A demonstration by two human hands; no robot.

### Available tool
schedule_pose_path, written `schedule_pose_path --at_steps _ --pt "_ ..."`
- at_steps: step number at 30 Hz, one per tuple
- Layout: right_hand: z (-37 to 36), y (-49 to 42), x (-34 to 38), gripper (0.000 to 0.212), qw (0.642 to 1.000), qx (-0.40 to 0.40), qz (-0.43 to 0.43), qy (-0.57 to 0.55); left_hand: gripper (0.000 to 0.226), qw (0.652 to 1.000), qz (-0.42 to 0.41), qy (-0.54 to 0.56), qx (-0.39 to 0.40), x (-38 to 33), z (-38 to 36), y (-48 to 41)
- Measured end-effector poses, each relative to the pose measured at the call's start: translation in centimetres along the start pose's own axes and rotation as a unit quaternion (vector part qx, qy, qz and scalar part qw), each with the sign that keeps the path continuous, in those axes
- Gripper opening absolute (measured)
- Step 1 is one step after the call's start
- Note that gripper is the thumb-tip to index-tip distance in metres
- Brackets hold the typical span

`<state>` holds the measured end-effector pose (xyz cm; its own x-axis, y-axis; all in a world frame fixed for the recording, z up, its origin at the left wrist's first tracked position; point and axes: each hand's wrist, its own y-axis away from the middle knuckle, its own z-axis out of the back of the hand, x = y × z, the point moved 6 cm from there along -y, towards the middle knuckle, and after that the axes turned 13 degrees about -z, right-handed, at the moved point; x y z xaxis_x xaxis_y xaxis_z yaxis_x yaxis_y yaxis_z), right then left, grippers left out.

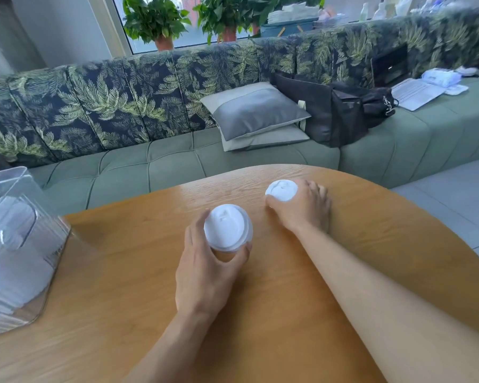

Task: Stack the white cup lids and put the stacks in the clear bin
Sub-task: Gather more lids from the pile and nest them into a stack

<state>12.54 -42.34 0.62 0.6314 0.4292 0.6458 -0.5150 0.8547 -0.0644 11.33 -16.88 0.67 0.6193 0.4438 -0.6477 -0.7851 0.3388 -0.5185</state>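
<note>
The left hand [205, 261] curls round a stack [227, 226] of lids; a loose hold could tip it. The right hand [302, 208] pinches one lid [281, 190] on the worktop [260, 313], just beside the stack. It could slip out. The bin [17, 244] sits well left of both hands.

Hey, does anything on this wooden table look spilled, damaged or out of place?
Nothing stands out. The left hand grips a neat stack of white plastic cup lids, the right hand grips one more white lid on the oval wooden table, and the clear plastic bin at the left holds white stacks.
</note>
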Motion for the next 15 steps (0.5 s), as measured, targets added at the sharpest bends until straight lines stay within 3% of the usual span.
schedule_pose_path --at_steps 7,15 --pt "1.6 3.0 -0.8 0.065 0.983 0.047 0.041 -0.172 0.085 0.999 0.016 0.010 -0.028 -0.2 0.6 0.6" --pt "4.1 11.5 -3.0 0.063 0.972 0.070 0.071 -0.214 0.086 0.997 0.030 0.042 -0.055 -1.7 2.4 3.4"
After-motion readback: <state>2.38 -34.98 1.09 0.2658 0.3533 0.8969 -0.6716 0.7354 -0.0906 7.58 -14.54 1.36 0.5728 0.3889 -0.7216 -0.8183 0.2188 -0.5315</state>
